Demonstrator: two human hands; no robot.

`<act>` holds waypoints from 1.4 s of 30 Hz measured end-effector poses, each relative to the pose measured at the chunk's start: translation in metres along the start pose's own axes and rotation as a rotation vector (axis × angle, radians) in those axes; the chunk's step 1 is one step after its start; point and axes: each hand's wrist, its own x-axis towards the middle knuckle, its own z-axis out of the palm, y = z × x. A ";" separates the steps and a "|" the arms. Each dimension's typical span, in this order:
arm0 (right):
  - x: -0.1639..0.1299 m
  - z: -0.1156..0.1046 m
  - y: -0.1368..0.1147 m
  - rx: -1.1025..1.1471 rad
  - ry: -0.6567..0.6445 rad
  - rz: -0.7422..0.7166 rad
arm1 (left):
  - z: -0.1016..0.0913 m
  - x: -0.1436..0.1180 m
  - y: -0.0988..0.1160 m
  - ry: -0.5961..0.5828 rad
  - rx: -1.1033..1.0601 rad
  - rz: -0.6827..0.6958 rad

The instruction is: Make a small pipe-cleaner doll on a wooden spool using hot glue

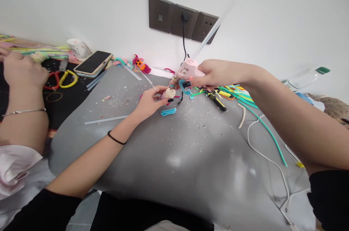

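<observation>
My right hand [208,72] grips a pink hot glue gun [190,68] with a long clear glue stick [211,36] rising from its back. A blue pipe-cleaner loop [183,87] sits by my right thumb, at the gun. Between the fingers of my left hand [152,100] is a cream coiled pipe-cleaner piece [170,94], close below the gun's nozzle. Just under that hand a folded blue pipe-cleaner piece [168,112] lies on the grey table cover [163,158].
Black-and-yellow pliers [216,102] and green pipe cleaners [268,132] lie to the right, with a white cable [261,151]. A phone [94,63], a paper cup [77,48] and scissors [68,79] are left, beside another person's hand [23,71]. Wall sockets [185,18] are behind.
</observation>
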 end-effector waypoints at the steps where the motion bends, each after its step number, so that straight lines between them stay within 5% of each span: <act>1: 0.000 0.000 0.000 -0.002 0.002 0.002 | 0.000 0.000 0.000 0.001 0.000 -0.002; 42: 0.001 0.002 0.004 0.032 0.009 -0.011 | 0.001 0.000 0.003 -0.004 0.009 0.002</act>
